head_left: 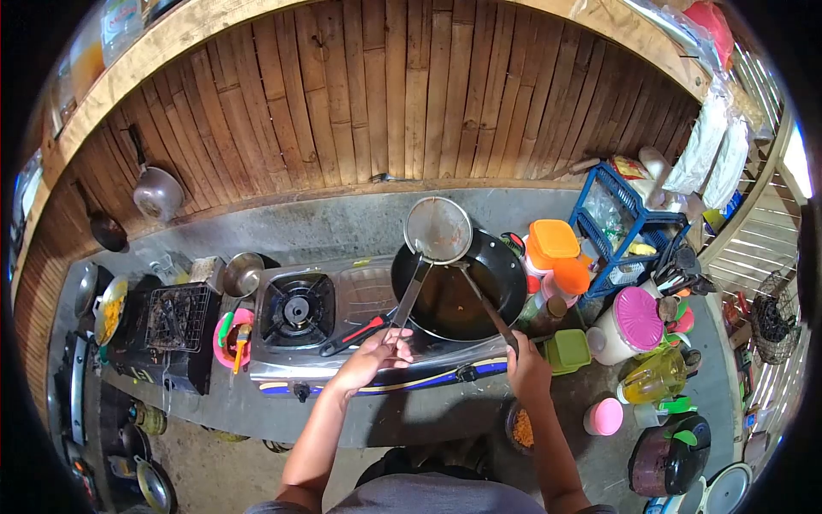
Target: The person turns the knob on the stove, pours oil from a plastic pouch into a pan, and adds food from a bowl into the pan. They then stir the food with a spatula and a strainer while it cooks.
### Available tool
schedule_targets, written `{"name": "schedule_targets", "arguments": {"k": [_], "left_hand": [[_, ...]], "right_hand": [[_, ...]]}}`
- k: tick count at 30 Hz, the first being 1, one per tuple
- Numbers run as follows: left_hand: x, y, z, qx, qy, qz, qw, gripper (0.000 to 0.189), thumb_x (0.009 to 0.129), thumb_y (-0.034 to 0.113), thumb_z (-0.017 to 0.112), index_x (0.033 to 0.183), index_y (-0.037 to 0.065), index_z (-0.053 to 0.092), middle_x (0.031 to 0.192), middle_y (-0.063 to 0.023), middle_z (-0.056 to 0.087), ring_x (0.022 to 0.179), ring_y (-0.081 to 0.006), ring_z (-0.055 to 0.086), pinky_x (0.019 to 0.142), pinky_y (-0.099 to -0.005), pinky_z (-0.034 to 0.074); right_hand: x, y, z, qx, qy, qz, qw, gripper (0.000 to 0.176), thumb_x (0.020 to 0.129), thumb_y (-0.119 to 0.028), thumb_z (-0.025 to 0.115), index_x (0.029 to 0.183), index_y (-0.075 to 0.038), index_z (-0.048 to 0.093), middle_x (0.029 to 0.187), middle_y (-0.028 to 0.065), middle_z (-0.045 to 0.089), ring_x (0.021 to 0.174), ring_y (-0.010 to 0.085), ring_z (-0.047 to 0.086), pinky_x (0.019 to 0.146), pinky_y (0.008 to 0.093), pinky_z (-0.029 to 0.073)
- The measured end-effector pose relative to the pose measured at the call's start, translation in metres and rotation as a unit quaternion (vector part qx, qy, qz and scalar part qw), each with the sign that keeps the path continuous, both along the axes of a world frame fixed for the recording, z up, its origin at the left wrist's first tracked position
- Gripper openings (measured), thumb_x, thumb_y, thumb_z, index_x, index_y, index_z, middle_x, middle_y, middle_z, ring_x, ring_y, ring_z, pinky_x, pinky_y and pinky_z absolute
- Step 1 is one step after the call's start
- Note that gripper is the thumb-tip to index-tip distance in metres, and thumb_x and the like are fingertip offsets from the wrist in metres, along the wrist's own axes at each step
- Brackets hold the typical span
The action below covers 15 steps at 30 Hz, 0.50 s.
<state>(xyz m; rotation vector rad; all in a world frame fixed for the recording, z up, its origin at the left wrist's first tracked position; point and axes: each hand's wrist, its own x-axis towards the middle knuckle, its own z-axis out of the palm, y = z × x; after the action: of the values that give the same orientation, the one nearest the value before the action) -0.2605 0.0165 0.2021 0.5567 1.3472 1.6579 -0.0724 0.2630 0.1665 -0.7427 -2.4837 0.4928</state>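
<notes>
A black wok (507, 272) with brown oil (454, 304) in it sits on the right burner of the gas stove (351, 287). My left hand (377, 355) is closed around the long metal handle of a round mesh strainer (438, 224), which is above the wok's far left rim. Small bits cling to its mesh. My right hand (529, 375) grips a long-handled utensil (486, 301) by its dark handle. Its far end meets the strainer near the rim, and its head is hard to make out. The wok's red and black handle (360, 332) points left, close to my left hand.
The bare left burner (296, 308) is beside the wok. A pink bowl with utensils (231, 343) and a black grill stove (175, 325) stand left. To the right are orange-lidded containers (555, 240), a green box (568, 351), a pink-lidded tub (634, 330) and a blue rack (612, 227).
</notes>
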Motion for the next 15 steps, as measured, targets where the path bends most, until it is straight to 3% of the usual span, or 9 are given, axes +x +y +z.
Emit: {"name": "schedule_targets", "arguments": {"k": [4, 5, 8, 11, 14, 15], "left_hand": [[0.007, -0.003, 0.008, 0.017, 0.028, 0.014, 0.999, 0.038, 0.094, 0.005, 0.037, 0.131, -0.002, 0.040, 0.092, -0.0018, 0.049, 0.088, -0.0142, 0.054, 0.089, -0.0310, 0.046], [0.009, -0.003, 0.009, 0.025, 0.032, 0.018, 0.999, 0.039, 0.091, 0.001, 0.038, 0.130, -0.002, 0.040, 0.091, -0.0019, 0.048, 0.087, -0.0134, 0.052, 0.085, -0.0297, 0.046], [0.015, -0.002, 0.010, 0.059, 0.066, 0.008, 0.996, 0.040, 0.087, -0.004, 0.038, 0.127, -0.001, 0.041, 0.089, -0.0015, 0.046, 0.084, -0.0123, 0.049, 0.082, -0.0290, 0.045], [0.016, -0.006, 0.004, 0.092, 0.065, 0.011, 0.994, 0.040, 0.083, -0.008, 0.037, 0.122, 0.002, 0.042, 0.085, -0.0002, 0.041, 0.079, -0.0111, 0.044, 0.079, -0.0278, 0.043], [0.020, -0.008, 0.004, 0.076, 0.108, 0.066, 0.989, 0.033, 0.081, -0.010, 0.035, 0.108, 0.005, 0.044, 0.081, 0.0016, 0.039, 0.073, -0.0095, 0.039, 0.067, -0.0257, 0.040], [0.018, -0.005, 0.007, 0.060, 0.126, 0.082, 0.987, 0.030, 0.082, -0.010, 0.034, 0.105, 0.005, 0.044, 0.079, 0.0021, 0.040, 0.070, -0.0088, 0.039, 0.064, -0.0247, 0.039]], "right_hand": [[0.011, 0.012, -0.001, -0.051, 0.023, 0.013, 0.998, 0.028, 0.092, -0.020, 0.052, 0.117, -0.008, 0.053, 0.089, 0.0200, 0.065, 0.079, 0.0385, 0.063, 0.065, 0.0463, 0.049], [0.015, 0.016, 0.005, -0.158, -0.006, -0.002, 0.987, 0.028, 0.094, -0.020, 0.051, 0.119, -0.006, 0.052, 0.076, 0.0165, 0.064, 0.073, 0.0322, 0.065, 0.062, 0.0403, 0.048], [0.022, 0.034, -0.003, -0.367, 0.076, 0.005, 0.927, 0.027, 0.094, -0.016, 0.053, 0.119, -0.006, 0.052, 0.073, 0.0086, 0.061, 0.069, 0.0189, 0.063, 0.061, 0.0322, 0.047], [0.024, 0.041, -0.010, -0.417, 0.102, 0.022, 0.903, 0.029, 0.093, -0.012, 0.055, 0.121, -0.006, 0.050, 0.072, 0.0018, 0.055, 0.068, 0.0093, 0.056, 0.060, 0.0259, 0.044], [0.022, 0.041, -0.022, -0.367, 0.146, 0.075, 0.915, 0.032, 0.092, -0.010, 0.055, 0.124, -0.007, 0.048, 0.074, 0.0016, 0.056, 0.067, 0.0091, 0.055, 0.060, 0.0250, 0.043], [0.024, 0.038, -0.012, -0.384, 0.111, 0.070, 0.914, 0.035, 0.093, -0.008, 0.053, 0.127, -0.010, 0.046, 0.075, 0.0010, 0.054, 0.065, 0.0086, 0.053, 0.060, 0.0245, 0.043]]}}
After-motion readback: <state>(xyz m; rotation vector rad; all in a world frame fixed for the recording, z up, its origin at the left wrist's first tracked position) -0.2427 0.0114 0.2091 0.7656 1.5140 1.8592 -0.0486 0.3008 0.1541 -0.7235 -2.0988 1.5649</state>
